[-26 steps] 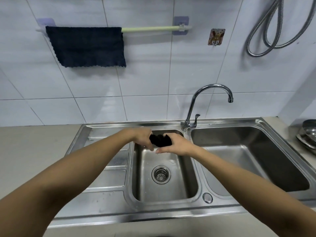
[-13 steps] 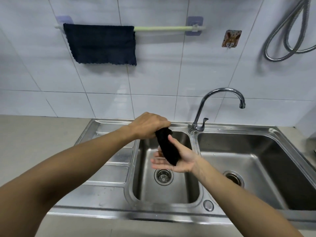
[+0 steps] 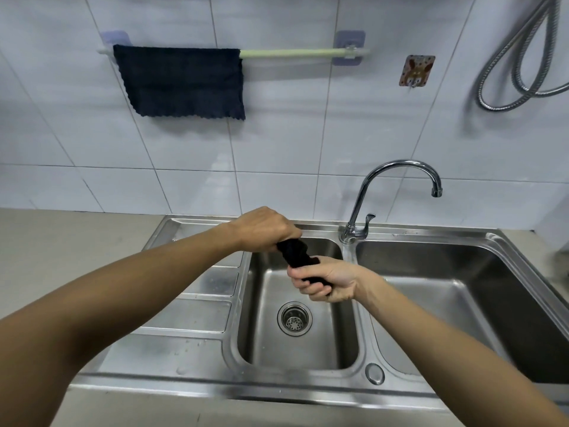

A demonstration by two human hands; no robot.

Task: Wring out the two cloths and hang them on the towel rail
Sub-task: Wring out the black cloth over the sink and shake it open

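The left hand (image 3: 266, 228), just above the middle of the frame, is closed in a fist, knuckles up, around the upper end of a dark rolled cloth (image 3: 297, 255). The right hand (image 3: 328, 282), lower and to the right of it, is closed palm up around the cloth's lower end, fingers (image 3: 303, 280) curled over the fabric. Between the two fists a short twisted length of the cloth shows, slanting down to the right.

Both hands hang over the small left basin of a steel sink (image 3: 308, 392), above its round drain strainer (image 3: 294, 318). To the left lies the ribbed draining board (image 3: 197, 315); to the right, the larger basin (image 3: 492, 303). A curved chrome tap (image 3: 397, 180) rises from the divide at the back, its spout over the right basin. The pale surface (image 3: 61, 241) borders the sink on the left.

On the white tiled wall (image 3: 308, 134), in the upper left of the frame, a second dark cloth (image 3: 181, 81) is draped flat over the left part of a pale green towel rail (image 3: 292, 53). A small square hook (image 3: 416, 70) sits to the right of the rail, and a metal hose (image 3: 523, 57) loops in the upper right corner.
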